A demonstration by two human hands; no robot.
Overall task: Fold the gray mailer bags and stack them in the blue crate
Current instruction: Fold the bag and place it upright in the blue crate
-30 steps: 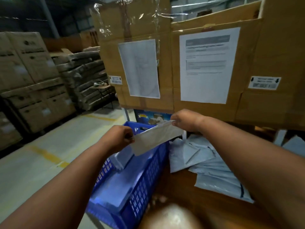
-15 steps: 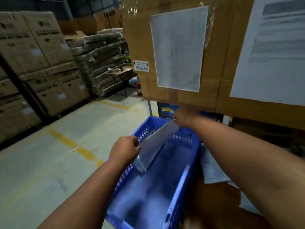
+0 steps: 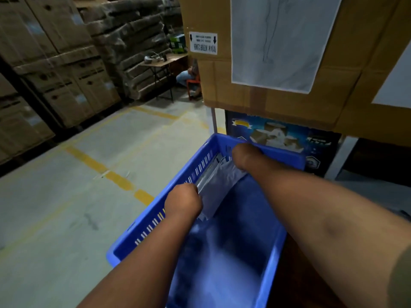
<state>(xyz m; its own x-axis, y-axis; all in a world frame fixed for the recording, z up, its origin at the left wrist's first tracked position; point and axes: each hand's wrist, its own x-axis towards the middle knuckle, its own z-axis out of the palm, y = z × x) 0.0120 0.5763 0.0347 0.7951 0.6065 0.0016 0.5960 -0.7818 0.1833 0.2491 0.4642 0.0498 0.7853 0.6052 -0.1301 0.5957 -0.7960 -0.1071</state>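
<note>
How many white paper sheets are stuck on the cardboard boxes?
2. One large sheet is taped above the blue crate; another sheet is cut off at the right edge. More may lie outside view.

We see stacked cardboard boxes along the left. A small folding table stands beyond yellow floor lines. A paper sheet is taped to a carton.

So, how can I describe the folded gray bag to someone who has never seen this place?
Find the blue crate at the bottom of the view. Both hands reach into its far end, by the slotted left wall. The folded gray mailer bag is the pale, shiny piece held between left hand and right hand.
</note>
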